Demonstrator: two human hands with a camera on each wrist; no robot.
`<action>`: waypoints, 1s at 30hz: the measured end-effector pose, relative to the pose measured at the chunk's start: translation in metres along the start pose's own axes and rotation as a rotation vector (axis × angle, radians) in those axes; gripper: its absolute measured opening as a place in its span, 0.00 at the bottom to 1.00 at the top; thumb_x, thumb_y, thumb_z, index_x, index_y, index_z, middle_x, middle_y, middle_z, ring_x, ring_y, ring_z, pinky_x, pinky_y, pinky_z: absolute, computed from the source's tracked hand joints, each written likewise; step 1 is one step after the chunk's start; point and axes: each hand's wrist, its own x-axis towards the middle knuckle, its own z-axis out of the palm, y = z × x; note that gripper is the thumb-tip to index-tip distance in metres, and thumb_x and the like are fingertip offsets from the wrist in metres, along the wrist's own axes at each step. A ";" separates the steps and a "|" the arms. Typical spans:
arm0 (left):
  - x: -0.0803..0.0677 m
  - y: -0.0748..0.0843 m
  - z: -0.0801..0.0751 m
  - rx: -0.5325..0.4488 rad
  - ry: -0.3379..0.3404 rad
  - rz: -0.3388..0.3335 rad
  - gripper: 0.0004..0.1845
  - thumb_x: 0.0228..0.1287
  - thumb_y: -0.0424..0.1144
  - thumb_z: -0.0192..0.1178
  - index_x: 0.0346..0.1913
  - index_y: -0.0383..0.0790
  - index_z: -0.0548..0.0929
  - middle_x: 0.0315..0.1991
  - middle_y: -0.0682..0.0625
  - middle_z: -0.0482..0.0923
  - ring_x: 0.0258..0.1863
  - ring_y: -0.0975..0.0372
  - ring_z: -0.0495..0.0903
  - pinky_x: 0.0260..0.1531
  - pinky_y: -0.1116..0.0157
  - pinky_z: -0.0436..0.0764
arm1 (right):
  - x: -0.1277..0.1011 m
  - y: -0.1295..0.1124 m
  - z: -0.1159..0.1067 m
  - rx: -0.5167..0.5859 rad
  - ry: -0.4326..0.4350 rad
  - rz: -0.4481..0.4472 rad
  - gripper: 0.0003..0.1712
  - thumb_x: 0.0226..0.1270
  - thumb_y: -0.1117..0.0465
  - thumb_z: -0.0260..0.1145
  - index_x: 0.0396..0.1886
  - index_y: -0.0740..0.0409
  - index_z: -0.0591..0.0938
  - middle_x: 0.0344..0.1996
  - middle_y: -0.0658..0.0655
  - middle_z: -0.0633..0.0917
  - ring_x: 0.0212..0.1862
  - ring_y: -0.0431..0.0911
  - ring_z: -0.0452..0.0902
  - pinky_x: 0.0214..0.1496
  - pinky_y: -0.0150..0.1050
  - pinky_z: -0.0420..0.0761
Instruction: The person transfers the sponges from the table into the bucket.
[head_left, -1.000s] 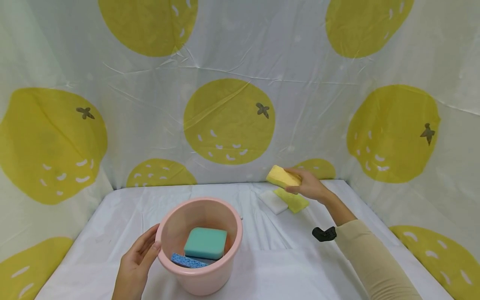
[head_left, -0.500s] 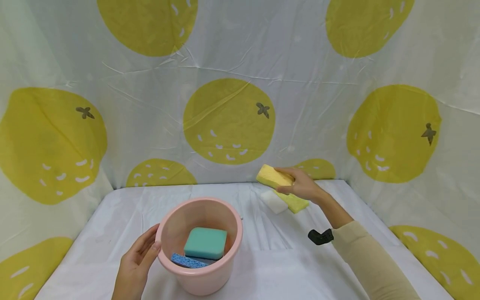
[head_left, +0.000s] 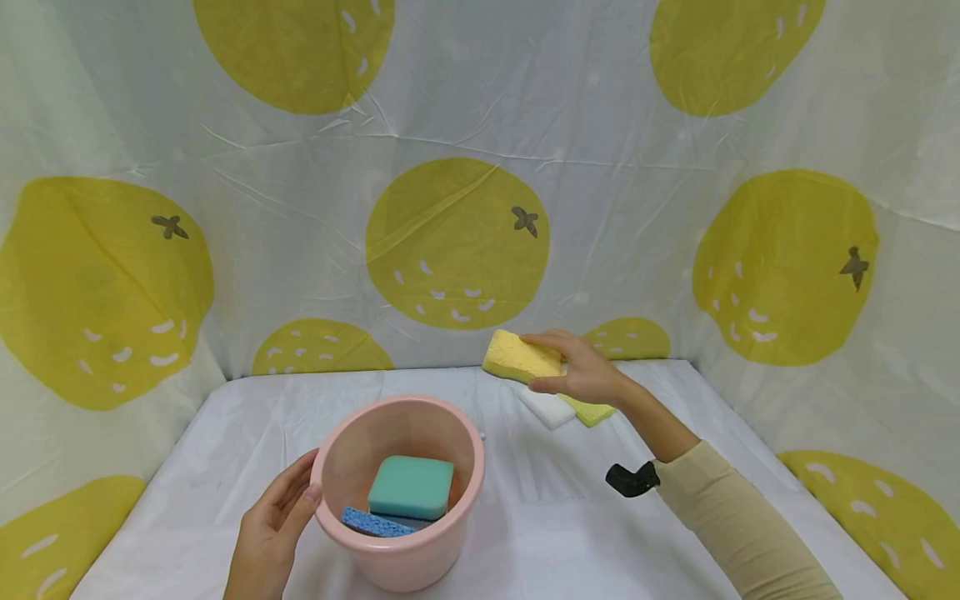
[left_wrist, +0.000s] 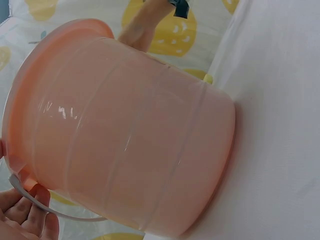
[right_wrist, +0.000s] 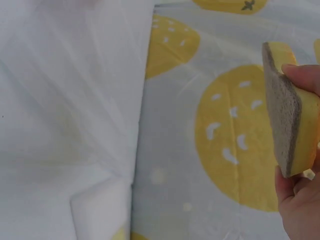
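Note:
My right hand [head_left: 577, 371] grips a yellow sponge [head_left: 519, 357] in the air above the back of the table; the right wrist view shows the sponge [right_wrist: 289, 109] has a grey scouring face. A pink bucket [head_left: 352, 450] stands near the front, with a teal sponge [head_left: 411, 487] and a blue sponge [head_left: 373, 522] inside. My left hand [head_left: 273, 517] rests against the bucket's left wall, fingers fairly straight along it. In the left wrist view the bucket [left_wrist: 125, 130] fills the frame and its thin white handle [left_wrist: 45, 207] hangs by my fingertips [left_wrist: 27, 220].
A white sponge [head_left: 549, 407] and a flat yellow-green sponge [head_left: 592, 410] lie on the white table cloth [head_left: 562, 517] below my right hand. The white sponge [right_wrist: 100, 210] also shows in the right wrist view. Lemon-print sheeting [head_left: 457, 242] walls the back and both sides.
My right hand has carried the yellow sponge leftward, away from the two sponges on the cloth and toward the bucket side. The left hand and bucket have not moved.

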 end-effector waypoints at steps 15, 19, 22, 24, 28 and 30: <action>0.000 0.000 0.000 0.016 0.004 -0.046 0.25 0.81 0.42 0.57 0.73 0.35 0.72 0.62 0.58 0.77 0.58 0.76 0.76 0.52 0.78 0.76 | 0.007 -0.045 0.011 0.002 -0.046 -0.085 0.41 0.61 0.49 0.77 0.73 0.53 0.77 0.61 0.51 0.80 0.56 0.47 0.74 0.54 0.52 0.76; -0.001 0.000 0.000 0.010 0.003 -0.044 0.25 0.81 0.42 0.57 0.73 0.35 0.72 0.62 0.58 0.77 0.58 0.76 0.77 0.52 0.78 0.77 | 0.011 -0.059 0.019 -0.010 -0.092 -0.120 0.41 0.61 0.46 0.76 0.73 0.53 0.77 0.63 0.49 0.80 0.60 0.46 0.73 0.58 0.52 0.75; 0.000 0.000 -0.001 0.009 0.003 -0.046 0.25 0.81 0.42 0.57 0.73 0.35 0.72 0.62 0.57 0.77 0.58 0.76 0.77 0.53 0.78 0.76 | 0.014 -0.068 0.025 -0.009 -0.139 -0.164 0.41 0.62 0.45 0.76 0.73 0.53 0.76 0.62 0.48 0.80 0.60 0.45 0.73 0.57 0.51 0.76; 0.000 0.000 -0.001 0.002 0.001 -0.054 0.25 0.81 0.42 0.57 0.74 0.35 0.72 0.62 0.57 0.77 0.58 0.76 0.77 0.52 0.78 0.76 | 0.015 -0.074 0.029 0.004 -0.169 -0.188 0.41 0.63 0.46 0.76 0.74 0.53 0.76 0.61 0.48 0.80 0.60 0.44 0.74 0.57 0.49 0.77; 0.000 0.001 0.000 -0.007 0.000 -0.066 0.26 0.80 0.43 0.58 0.74 0.36 0.72 0.63 0.56 0.77 0.58 0.76 0.77 0.53 0.78 0.76 | 0.019 -0.083 0.039 -0.012 -0.211 -0.230 0.41 0.64 0.45 0.75 0.74 0.53 0.75 0.61 0.48 0.80 0.59 0.44 0.74 0.57 0.48 0.77; 0.000 0.000 0.001 -0.004 0.002 -0.062 0.26 0.80 0.43 0.58 0.74 0.36 0.72 0.62 0.57 0.77 0.58 0.76 0.77 0.53 0.78 0.76 | 0.021 -0.086 0.043 -0.034 -0.223 -0.249 0.41 0.64 0.44 0.74 0.74 0.53 0.75 0.62 0.49 0.80 0.61 0.44 0.74 0.59 0.47 0.76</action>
